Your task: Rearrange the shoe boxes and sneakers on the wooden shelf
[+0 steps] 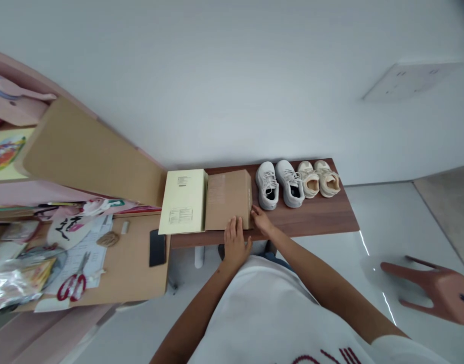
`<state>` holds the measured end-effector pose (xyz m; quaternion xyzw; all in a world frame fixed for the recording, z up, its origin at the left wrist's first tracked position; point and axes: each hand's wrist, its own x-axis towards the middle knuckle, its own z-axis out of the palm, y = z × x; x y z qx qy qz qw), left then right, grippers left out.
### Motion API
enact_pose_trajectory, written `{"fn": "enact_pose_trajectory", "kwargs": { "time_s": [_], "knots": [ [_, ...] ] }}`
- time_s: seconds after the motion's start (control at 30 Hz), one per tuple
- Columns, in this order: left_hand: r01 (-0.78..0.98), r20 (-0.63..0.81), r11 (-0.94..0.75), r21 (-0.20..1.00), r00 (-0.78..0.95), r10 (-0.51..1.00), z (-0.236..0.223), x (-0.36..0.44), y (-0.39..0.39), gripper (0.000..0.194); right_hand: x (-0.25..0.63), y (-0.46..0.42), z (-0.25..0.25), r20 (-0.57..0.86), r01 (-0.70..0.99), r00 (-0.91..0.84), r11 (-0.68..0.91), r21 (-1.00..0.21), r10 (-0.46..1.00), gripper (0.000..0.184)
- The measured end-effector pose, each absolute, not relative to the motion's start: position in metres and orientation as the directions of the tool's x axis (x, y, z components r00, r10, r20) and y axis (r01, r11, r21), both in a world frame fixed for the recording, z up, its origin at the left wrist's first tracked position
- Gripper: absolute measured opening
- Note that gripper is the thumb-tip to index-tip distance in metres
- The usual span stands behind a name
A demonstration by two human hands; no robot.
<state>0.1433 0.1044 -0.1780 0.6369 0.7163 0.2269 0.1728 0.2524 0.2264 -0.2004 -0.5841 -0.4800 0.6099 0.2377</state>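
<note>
A closed brown cardboard box [227,197] lies on a narrow dark wooden table [315,217] against the wall. My left hand [235,242] rests on its near edge, fingers stretched out over the top and thumb apart. At the box's right side is my right hand [261,220], its fingers bent against the near right corner; the fingertips are partly hidden. Touching the box on the left is a pale yellow box [183,199] with printed labels. To the right stand a pair of white sneakers, one [268,184] beside the other [290,183], then two smaller beige shoes, one [308,178] left of the other [326,178].
On the left, a desk [133,273] holds a black phone [157,247], red-handled scissors [73,283], papers and plastic bags. A tan panel [91,151] rises beside the yellow box. A reddish-brown stool [440,293] stands on the floor at right.
</note>
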Motion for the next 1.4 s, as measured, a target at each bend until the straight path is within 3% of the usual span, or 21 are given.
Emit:
{"fn": "enact_pose_trajectory", "kwargs": {
  "time_s": [0.1, 0.17, 0.27, 0.33, 0.47, 0.6, 0.7, 0.83, 0.9, 1.0, 1.07, 1.17, 1.3, 1.4],
  "knots": [
    [0.859, -0.013, 0.093, 0.503, -0.1, 0.995, -0.182, 0.142, 0.104, 0.074, 0.264, 0.224, -0.198, -0.431, 0.337, -0.244, -0.34, -0.878, 0.869, 0.041],
    [0.872, -0.039, 0.105, 0.479, -0.099, 0.994, -0.18, 0.145, 0.105, 0.074, 0.284, 0.227, -0.193, -0.324, 0.423, -0.247, -0.2, -0.884, 0.913, 0.034],
    [0.869, -0.055, 0.081, 0.489, -0.061, 0.997, -0.174, 0.159, 0.118, 0.069, 0.329, 0.241, -0.185, -0.096, 0.554, -0.102, -0.024, -0.832, 0.99, 0.034],
    [0.836, -0.072, 0.033, 0.547, 0.007, 0.997, -0.17, 0.177, 0.141, 0.065, 0.357, 0.257, -0.183, -0.021, 0.666, 0.012, -0.023, -0.745, 1.0, 0.037],
    [0.766, -0.198, 0.087, 0.636, 0.053, 0.979, -0.169, 0.224, 0.21, 0.057, 0.387, 0.29, -0.183, -0.248, 0.867, 0.053, -0.168, -0.469, 0.967, 0.046],
    [0.795, -0.419, 0.315, 0.519, -0.085, 0.904, -0.176, 0.26, 0.265, 0.049, 0.404, 0.307, -0.186, -0.416, 0.91, 0.057, -0.219, -0.353, 0.908, 0.035],
    [0.757, -0.416, 0.391, 0.523, -0.174, 0.893, -0.183, 0.267, 0.271, 0.033, 0.428, 0.3, -0.188, -0.415, 0.866, 0.068, -0.261, -0.428, 0.907, 0.03],
    [0.525, -0.299, 0.386, 0.759, -0.245, 0.922, -0.198, 0.257, 0.237, 0.023, 0.47, 0.271, -0.196, -0.476, 0.641, 0.06, -0.4, -0.655, 0.877, 0.04],
    [0.31, -0.338, 0.421, 0.852, -0.288, 0.896, -0.207, 0.252, 0.212, 0.022, 0.486, 0.255, -0.204, -0.54, 0.493, 0.048, -0.49, -0.719, 0.84, 0.047],
    [0.033, -0.472, 0.501, 0.865, -0.292, 0.832, -0.221, 0.251, 0.182, 0.024, 0.5, 0.237, -0.219, -0.635, 0.382, 0.008, -0.589, -0.712, 0.773, 0.051],
    [-0.019, -0.533, 0.553, 0.833, -0.296, 0.792, -0.228, 0.254, 0.171, 0.025, 0.505, 0.232, -0.226, -0.674, 0.409, -0.016, -0.611, -0.678, 0.738, 0.049],
    [0.121, -0.542, 0.63, 0.767, -0.402, 0.738, -0.233, 0.259, 0.163, 0.031, 0.515, 0.236, -0.227, -0.594, 0.571, 0.054, -0.513, -0.641, 0.803, 0.04],
    [0.384, -0.456, 0.668, 0.638, -0.51, 0.729, -0.227, 0.267, 0.151, 0.058, 0.531, 0.265, -0.211, -0.235, 0.792, 0.211, -0.307, -0.527, 0.949, 0.037],
    [0.453, -0.469, 0.659, 0.601, -0.469, 0.749, -0.217, 0.279, 0.138, 0.075, 0.537, 0.303, -0.197, -0.177, 0.875, 0.123, -0.191, -0.445, 0.976, 0.044]
  ]
}}
